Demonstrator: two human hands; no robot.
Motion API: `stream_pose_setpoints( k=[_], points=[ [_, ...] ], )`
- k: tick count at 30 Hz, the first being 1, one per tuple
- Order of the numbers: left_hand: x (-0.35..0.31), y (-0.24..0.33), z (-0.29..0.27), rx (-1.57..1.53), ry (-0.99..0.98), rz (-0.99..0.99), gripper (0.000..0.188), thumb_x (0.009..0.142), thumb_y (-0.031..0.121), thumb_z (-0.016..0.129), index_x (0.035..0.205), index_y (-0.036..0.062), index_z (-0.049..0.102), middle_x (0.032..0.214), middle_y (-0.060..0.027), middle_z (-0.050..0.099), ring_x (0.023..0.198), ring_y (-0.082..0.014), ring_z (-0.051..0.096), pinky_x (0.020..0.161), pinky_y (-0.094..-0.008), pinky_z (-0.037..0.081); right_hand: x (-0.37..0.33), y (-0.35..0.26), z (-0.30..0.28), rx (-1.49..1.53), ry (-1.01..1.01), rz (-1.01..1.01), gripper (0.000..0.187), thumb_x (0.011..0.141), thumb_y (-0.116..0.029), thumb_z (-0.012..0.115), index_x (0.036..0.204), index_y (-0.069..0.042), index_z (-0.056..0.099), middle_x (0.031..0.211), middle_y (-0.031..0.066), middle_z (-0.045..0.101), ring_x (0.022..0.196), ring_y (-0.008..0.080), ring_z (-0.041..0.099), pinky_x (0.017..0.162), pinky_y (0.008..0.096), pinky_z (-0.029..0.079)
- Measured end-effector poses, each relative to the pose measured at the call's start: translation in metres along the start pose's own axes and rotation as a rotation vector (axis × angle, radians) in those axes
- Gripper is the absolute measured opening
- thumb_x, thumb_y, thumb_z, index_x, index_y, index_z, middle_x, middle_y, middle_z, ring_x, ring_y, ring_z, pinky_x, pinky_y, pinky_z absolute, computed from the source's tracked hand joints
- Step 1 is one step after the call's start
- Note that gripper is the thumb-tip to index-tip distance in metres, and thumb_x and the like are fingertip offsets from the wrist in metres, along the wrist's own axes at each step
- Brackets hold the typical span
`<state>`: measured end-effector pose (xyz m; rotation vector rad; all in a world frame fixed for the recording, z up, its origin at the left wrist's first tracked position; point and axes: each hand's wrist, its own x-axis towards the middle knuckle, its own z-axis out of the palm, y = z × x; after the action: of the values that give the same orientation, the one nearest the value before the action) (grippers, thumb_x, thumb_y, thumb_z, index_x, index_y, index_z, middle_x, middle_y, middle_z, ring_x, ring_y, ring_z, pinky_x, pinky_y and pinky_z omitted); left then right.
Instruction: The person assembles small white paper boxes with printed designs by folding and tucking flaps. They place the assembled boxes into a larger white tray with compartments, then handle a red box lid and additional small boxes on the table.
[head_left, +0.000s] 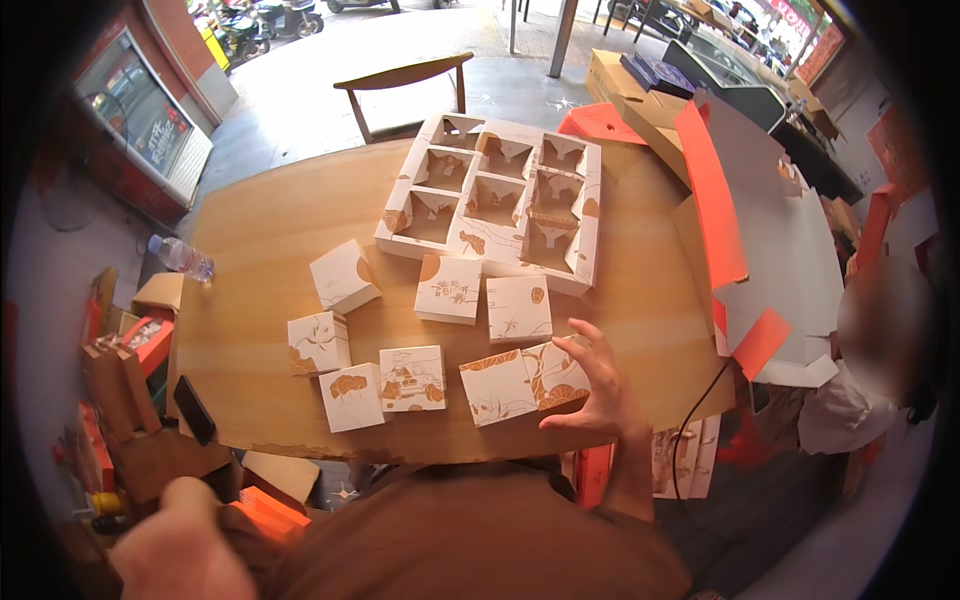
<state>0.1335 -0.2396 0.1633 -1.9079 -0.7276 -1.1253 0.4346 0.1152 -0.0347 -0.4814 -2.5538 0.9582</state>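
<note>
My right hand (600, 385) is beside a small white box with gold pattern (556, 376). Its thumb and fingers are spread around the box's right side, with no firm grip visible. Touching that box on the left is another patterned box (498, 388). My left hand (180, 550), smeared by motion, is off the table at the lower left; its fingers cannot be made out. Several more small boxes stand loosely grouped nearby, among them one with a landscape print (412, 378) and one by the tray (448, 290). Beyond them lies a white tray divided into square compartments (468, 240).
The wooden table (270, 220) has a worn near edge. A water bottle (182, 258) and a dark phone (194, 410) lie along its left side. At right are an orange-edged open carton (712, 200) and a thin black cable (690, 425). A chair (405, 80) stands beyond.
</note>
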Motion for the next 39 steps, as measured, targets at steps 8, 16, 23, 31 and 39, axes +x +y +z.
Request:
stream_pose_setpoints(
  k=[8,16,23,31,39],
  points=[
    [-0.096,-0.005,0.202,-0.288,-1.059,-0.670,0.081,0.076,0.051,0.087,0.134,0.0037,0.058,0.143,-0.0253,0.054,0.131,-0.0411,0.055,0.109,-0.0526,0.047,-0.016,0.008,-0.003,0.018,-0.033,0.169,0.097,0.061,-0.011,0.086,0.152,-0.011,0.052,0.148,0.0146,0.051,0.133,0.0390,0.057,0.107,0.0468,0.053],
    [-0.091,-0.006,0.212,-0.490,-0.960,-0.765,0.079,0.066,0.031,0.091,0.132,0.0060,0.055,0.132,-0.0191,0.060,0.120,-0.0386,0.061,0.100,-0.0487,0.054,-0.032,0.011,-0.043,0.133,0.205,0.131,0.102,0.059,-0.031,0.105,0.146,-0.005,0.058,0.142,0.0145,0.053,0.127,0.0307,0.060,0.103,0.0428,0.054],
    [-0.137,-0.129,0.214,-0.382,-0.901,-0.845,0.081,0.069,0.013,0.087,0.141,0.0113,0.051,0.147,-0.0201,0.051,0.130,-0.0445,0.058,0.105,-0.0505,0.054,0.060,0.005,-0.011,0.203,0.350,-0.094,0.086,0.068,-0.015,0.098,0.144,-0.010,0.060,0.156,0.0185,0.047,0.140,0.0378,0.052,0.113,0.0469,0.049],
    [-0.158,-0.132,0.213,-0.506,-1.078,-1.170,0.103,0.067,0.016,0.094,0.156,0.0147,0.042,0.150,-0.0156,0.049,0.132,-0.0368,0.057,0.106,-0.0471,0.053,0.065,0.014,0.030,0.119,0.134,-0.056,0.073,0.076,0.006,0.074,0.144,-0.015,0.062,0.169,0.0202,0.032,0.149,0.0416,0.046,0.111,0.0455,0.052],
    [-0.159,-0.100,0.252,-0.603,-0.999,-0.967,0.105,0.069,0.021,0.096,0.156,0.0147,0.037,0.140,-0.0200,0.051,0.120,-0.0412,0.062,0.102,-0.0482,0.055,0.017,0.029,0.015,-0.007,0.210,0.032,0.083,0.075,-0.014,0.092,0.150,-0.017,0.057,0.170,0.0246,0.028,0.148,0.0455,0.046,0.116,0.0507,0.048]
  ],
)
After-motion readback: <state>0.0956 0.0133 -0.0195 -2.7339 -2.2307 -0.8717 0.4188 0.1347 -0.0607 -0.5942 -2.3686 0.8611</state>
